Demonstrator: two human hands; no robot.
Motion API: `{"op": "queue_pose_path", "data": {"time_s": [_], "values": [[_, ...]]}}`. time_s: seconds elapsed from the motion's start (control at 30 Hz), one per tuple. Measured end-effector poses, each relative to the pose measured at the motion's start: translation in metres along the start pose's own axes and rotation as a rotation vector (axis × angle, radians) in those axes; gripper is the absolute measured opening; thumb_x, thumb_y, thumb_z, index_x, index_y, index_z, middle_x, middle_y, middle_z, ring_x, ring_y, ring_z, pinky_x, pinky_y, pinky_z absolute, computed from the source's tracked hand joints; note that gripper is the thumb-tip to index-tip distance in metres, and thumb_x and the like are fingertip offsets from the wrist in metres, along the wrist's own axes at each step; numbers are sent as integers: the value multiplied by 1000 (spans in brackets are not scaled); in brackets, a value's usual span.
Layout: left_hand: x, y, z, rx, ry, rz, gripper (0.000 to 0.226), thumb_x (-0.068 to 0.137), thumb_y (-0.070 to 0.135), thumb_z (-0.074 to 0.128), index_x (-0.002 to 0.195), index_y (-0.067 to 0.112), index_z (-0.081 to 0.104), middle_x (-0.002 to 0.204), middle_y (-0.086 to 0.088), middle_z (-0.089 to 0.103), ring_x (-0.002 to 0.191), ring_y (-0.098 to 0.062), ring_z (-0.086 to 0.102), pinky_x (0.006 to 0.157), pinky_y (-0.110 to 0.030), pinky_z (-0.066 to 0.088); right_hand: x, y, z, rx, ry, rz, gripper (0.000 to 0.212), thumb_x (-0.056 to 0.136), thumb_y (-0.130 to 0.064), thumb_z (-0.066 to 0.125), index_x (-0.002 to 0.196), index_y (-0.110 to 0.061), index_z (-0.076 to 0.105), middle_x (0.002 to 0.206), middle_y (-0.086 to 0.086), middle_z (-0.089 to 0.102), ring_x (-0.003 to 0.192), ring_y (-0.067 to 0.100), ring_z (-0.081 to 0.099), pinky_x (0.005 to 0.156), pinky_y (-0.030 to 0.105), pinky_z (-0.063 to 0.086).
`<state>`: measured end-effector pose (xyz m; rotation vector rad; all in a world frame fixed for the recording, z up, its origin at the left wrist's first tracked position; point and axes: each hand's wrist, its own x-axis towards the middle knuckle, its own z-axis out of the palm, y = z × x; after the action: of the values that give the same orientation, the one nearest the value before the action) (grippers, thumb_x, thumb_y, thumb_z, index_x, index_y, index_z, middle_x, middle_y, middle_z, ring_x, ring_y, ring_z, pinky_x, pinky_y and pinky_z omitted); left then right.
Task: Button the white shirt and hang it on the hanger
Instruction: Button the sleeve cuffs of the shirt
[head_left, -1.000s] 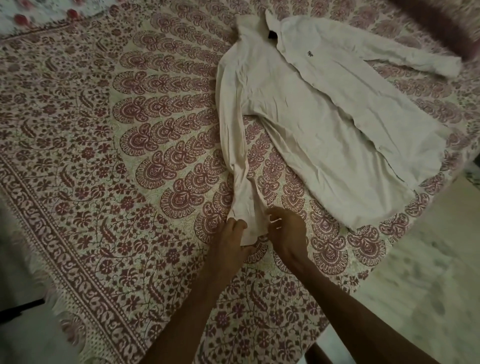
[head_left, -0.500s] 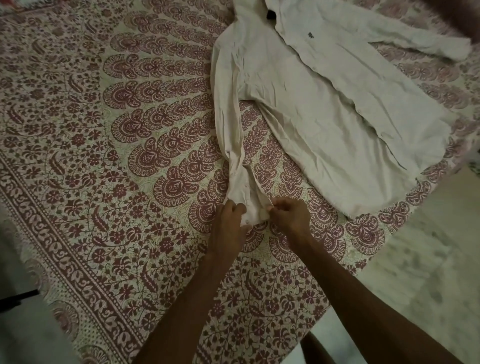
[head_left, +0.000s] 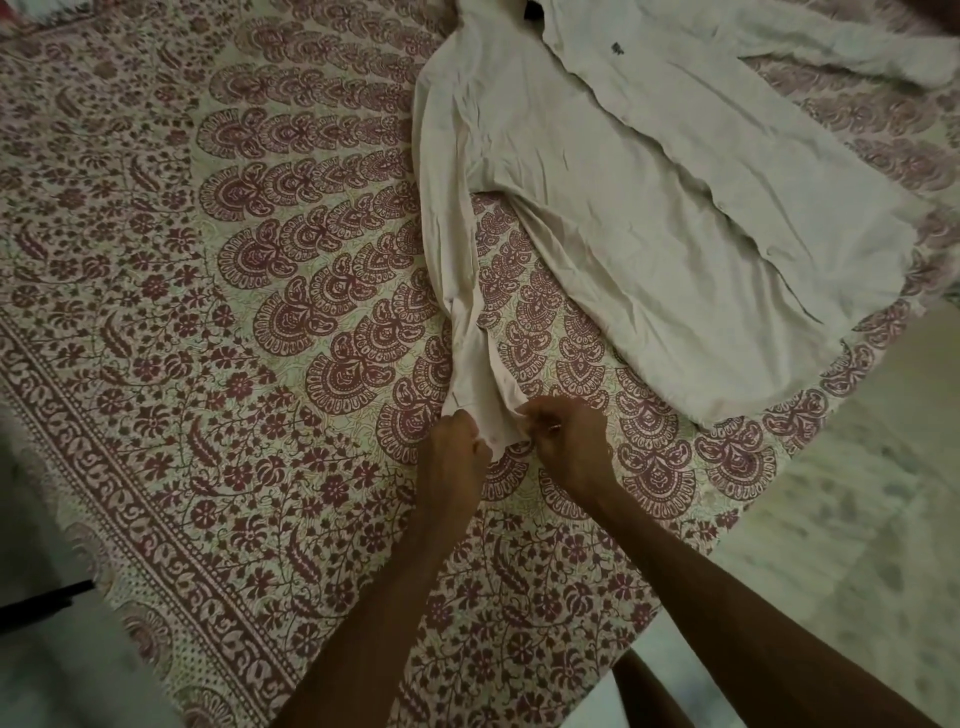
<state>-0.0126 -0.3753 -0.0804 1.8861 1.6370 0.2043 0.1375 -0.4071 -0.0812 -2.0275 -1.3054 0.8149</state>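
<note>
Red-on-cream paisley bedspread (head_left: 260, 312) covers the bed, and pale floor (head_left: 831, 519) shows past its right edge. Fingers first: my left hand (head_left: 457, 447) is curled and grips the left edge of the cuff (head_left: 488, 410), while my right hand (head_left: 569, 441) pinches the cuff's right edge between thumb and fingers. Both hands touch the cloth, with the cuff spread between them just beyond my knuckles. Cuff button and hole are too small to make out. From the cuff the sleeve (head_left: 441, 234) runs away from me, its long axis near-to-far with a slight lean left, up to the shoulder at the top of view. The white shirt (head_left: 649, 234) lies flat, far and to the right of both hands. Its long axis is diagonal, upper end pointing far-left and hem (head_left: 737, 400) pointing near-right toward the bed edge. The front opening (head_left: 675, 171) follows that diagonal; I cannot tell whether any front button is done. The other sleeve (head_left: 831, 52) stretches off far right. Judgement: closing the cuff is the step in hand. The front lies rightward, so my right hand is nearer to it. The hanger is not in view.
</note>
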Motion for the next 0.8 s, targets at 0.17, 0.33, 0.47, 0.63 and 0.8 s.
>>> {"op": "queue_pose_path", "data": {"time_s": [0.17, 0.33, 0.47, 0.63, 0.8], "values": [[5, 0, 4, 158, -55, 110, 18, 91, 15, 52, 104, 5, 59, 103, -10, 58, 93, -23, 57, 72, -28, 43, 8, -1, 3, -86, -159, -26, 20, 86, -1, 64, 94, -14, 78, 90, 2, 76, 74, 12, 68, 71, 33, 58], [9, -12, 5, 10, -22, 299, 14, 90, 24, 67, 101, 15, 66, 97, 1, 54, 89, -12, 47, 75, -21, 39, 14, -2, 0, -36, -228, 22, 2, 86, -10, 72, 86, -10, 75, 72, -2, 71, 55, 0, 63, 53, 15, 49], [13, -17, 6, 36, -72, 403, 8, 87, 14, 65, 94, 12, 63, 94, -1, 56, 86, -16, 50, 73, -29, 46, 12, 1, -8, 126, -233, 130, 17, 92, -14, 66, 78, -6, 69, 61, 1, 63, 46, 2, 53, 46, 14, 41], [19, -13, 15, 253, -79, 436, 24, 90, 19, 38, 94, 7, 58, 93, -7, 54, 86, -22, 49, 77, -36, 47, 12, 16, -13, 395, -242, 390, 26, 97, -16, 58, 78, 2, 63, 69, 14, 63, 62, 26, 60, 62, 45, 52], [15, -14, 13, 344, -85, 567, 45, 90, -7, 18, 94, 2, 62, 91, -12, 59, 86, -26, 52, 74, -35, 47, 5, 12, -23, 513, -215, 406, 23, 96, -17, 60, 81, 0, 62, 69, 13, 61, 64, 25, 59, 55, 31, 48]]}}
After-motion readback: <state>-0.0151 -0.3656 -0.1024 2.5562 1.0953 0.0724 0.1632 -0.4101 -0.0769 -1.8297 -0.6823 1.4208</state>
